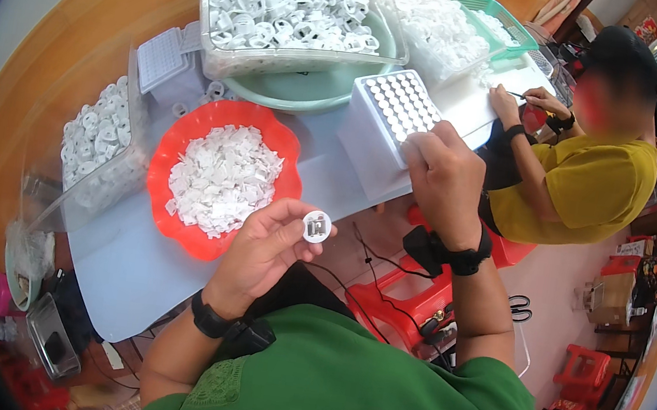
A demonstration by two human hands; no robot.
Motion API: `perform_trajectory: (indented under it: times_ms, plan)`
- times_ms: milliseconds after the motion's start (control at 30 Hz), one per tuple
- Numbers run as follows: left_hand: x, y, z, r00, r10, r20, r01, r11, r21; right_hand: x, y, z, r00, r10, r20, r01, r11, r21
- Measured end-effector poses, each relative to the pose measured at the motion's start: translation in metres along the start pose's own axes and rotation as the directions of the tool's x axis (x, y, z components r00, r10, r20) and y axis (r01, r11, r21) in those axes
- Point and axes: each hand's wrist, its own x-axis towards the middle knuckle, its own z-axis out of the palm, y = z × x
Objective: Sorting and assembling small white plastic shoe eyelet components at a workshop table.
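My left hand (255,255) pinches a small round white plastic housing (316,227) with its hollow side up; silvery metal parts show inside. Over the near right corner of a grid of round white discs (400,105), my right hand (449,181) has its fingers pinched together. Whatever those fingertips hold is hidden behind the knuckles. The discs sit in rows on top of a tall white box (372,157). To the left of my left hand lies a red scalloped bowl (164,163), heaped with small flat white pieces (224,179).
A clear bin (219,58) of white housings rests over a pale green basin (277,94). Another clear bin (135,159) stands left. At the right, a co-worker in a yellow shirt (588,189) sits at the table. A red stool (400,293) and cables are below.
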Motion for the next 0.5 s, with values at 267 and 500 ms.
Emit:
perform_trajectory:
  times_ms: [267,500]
  plan:
    - [-0.0028,-0.0031,-0.0076,1.000,-0.009,0.001,0.009,0.998,-0.062,-0.0010,0.0007,0.0030,0.999,-0.052,0.004,0.052,0.999,0.000]
    - [-0.0067,-0.0016,-0.0093,1.000,0.022,0.021,-0.020,0.996,-0.084,0.0010,0.0002,-0.0002,0.999,-0.014,0.047,0.010,0.996,0.088]
